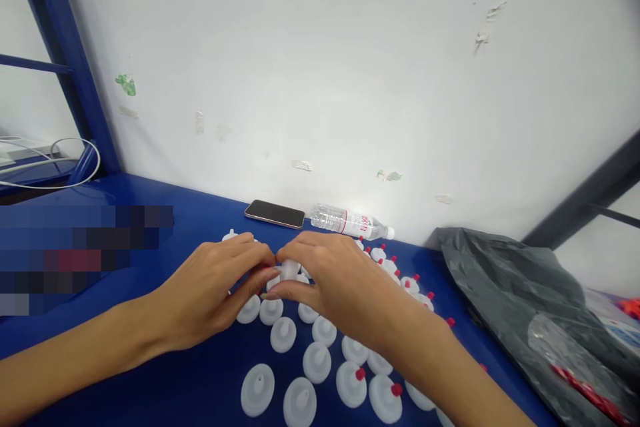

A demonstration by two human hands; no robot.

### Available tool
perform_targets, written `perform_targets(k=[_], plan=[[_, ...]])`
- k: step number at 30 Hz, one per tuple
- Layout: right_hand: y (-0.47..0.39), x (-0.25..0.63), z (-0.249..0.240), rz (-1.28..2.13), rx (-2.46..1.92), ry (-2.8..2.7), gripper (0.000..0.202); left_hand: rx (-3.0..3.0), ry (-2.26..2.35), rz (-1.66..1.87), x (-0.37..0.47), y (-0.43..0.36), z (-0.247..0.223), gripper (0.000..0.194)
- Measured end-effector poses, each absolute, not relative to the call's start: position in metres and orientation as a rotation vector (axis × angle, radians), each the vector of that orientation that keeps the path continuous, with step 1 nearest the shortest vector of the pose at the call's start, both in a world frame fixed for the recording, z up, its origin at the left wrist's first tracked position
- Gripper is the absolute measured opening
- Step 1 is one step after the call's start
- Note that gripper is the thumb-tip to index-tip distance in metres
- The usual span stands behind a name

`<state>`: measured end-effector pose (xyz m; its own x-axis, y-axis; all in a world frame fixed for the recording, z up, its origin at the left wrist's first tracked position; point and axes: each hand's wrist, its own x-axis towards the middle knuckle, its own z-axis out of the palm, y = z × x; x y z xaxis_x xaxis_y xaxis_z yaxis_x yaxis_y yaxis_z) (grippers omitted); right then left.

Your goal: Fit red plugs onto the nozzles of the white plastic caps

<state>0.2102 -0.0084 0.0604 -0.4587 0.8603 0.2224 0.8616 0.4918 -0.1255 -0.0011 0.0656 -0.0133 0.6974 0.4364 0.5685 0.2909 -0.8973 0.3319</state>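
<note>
Above the middle of the blue table, my two hands meet at the fingertips. My right hand (320,270) is closed around a white plastic nozzle lid (289,271) lying on its side, its round base partly covered by my fingers. My left hand (225,283) pinches at the lid's nozzle end; a trace of red, like a small red tip cap (271,265), shows between thumb and fingers. Below and around them stand several nozzle lids with bare tips (283,334). Further right are several lids (385,398) with red caps on their nozzles.
A phone (275,213) and a clear water bottle (350,221) lie along the white wall. On the right is a dark grey plastic bag (493,280), with a clear bag of red pieces (590,390) on it. A blue metal post (75,60) rises at left.
</note>
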Motion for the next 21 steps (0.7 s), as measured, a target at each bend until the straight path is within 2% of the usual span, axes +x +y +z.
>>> perform_targets(k=[4,7,9,10,14,17,21], plan=[[-0.007,0.203,0.06,-0.09,-1.434,-2.51,0.024,2.536,0.628,0.952,0.0,0.065,-0.013,0.042],[-0.003,0.212,0.063,-0.365,-1.49,-2.55,0.003,2.229,0.772,0.932,-0.002,0.073,-0.01,0.049],[0.002,0.231,0.067,-0.513,-1.617,-2.456,0.019,2.088,0.891,0.969,-0.007,0.084,-0.007,0.052],[0.004,0.244,0.07,-0.52,-1.69,-2.362,0.02,2.066,0.924,0.989,-0.009,0.09,-0.006,0.053],[0.008,0.284,0.082,-0.284,-1.821,-2.102,0.013,2.334,0.976,0.861,-0.01,0.098,-0.004,0.052],[0.001,0.289,0.089,0.066,-1.786,-2.217,0.01,2.578,0.974,0.625,-0.005,0.092,-0.007,0.043],[-0.011,0.273,0.092,0.423,-1.75,-2.384,0.006,2.653,0.97,0.461,-0.003,0.085,-0.009,0.043]])
